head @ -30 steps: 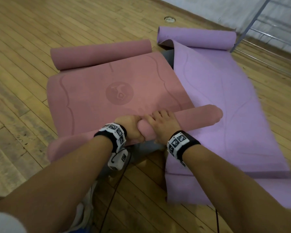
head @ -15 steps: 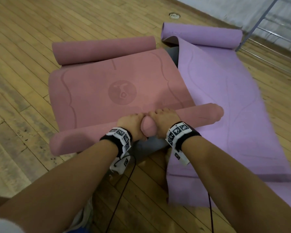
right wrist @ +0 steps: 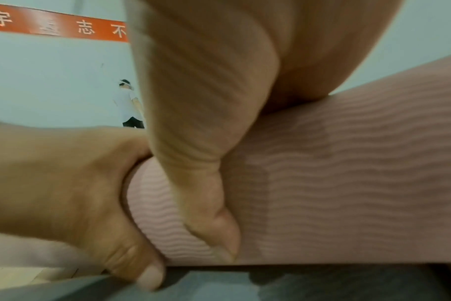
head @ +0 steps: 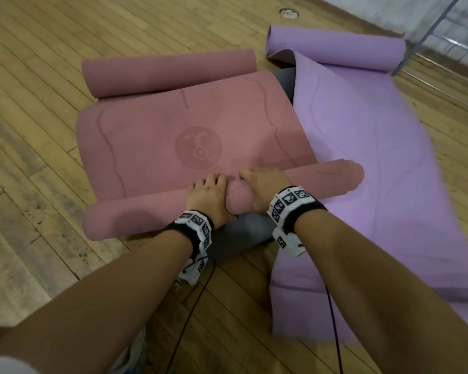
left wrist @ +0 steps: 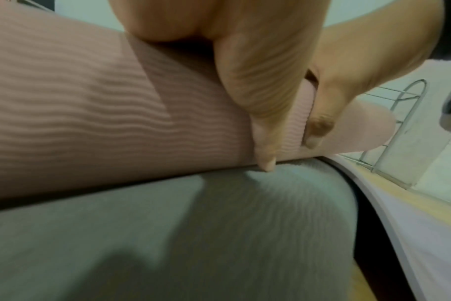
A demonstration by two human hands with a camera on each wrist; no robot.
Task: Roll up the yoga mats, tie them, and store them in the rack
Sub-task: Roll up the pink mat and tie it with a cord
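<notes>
A pink yoga mat (head: 173, 136) lies on the wooden floor, curled at its far end and rolled into a tube (head: 135, 220) at its near end. My left hand (head: 211, 195) and right hand (head: 260, 190) grip that near roll side by side at its middle, fingers over the top and thumbs behind. In the wrist views the ribbed pink roll (left wrist: 90, 114) (right wrist: 348, 183) rests on a grey mat (left wrist: 168, 234) (right wrist: 296, 283). A purple mat (head: 376, 171) lies spread to the right, its far end rolled (head: 335, 47).
A grey mat (head: 241, 233) lies under the pink one. A metal rack leg (head: 427, 36) stands at the far right by the wall; the wire rack (left wrist: 389, 130) shows in the left wrist view. Another person (right wrist: 129, 103) stands far off by the wall.
Both hands have pushed the near pink roll forward along the mat; the roll has grown thicker and the flat pink stretch shorter.
</notes>
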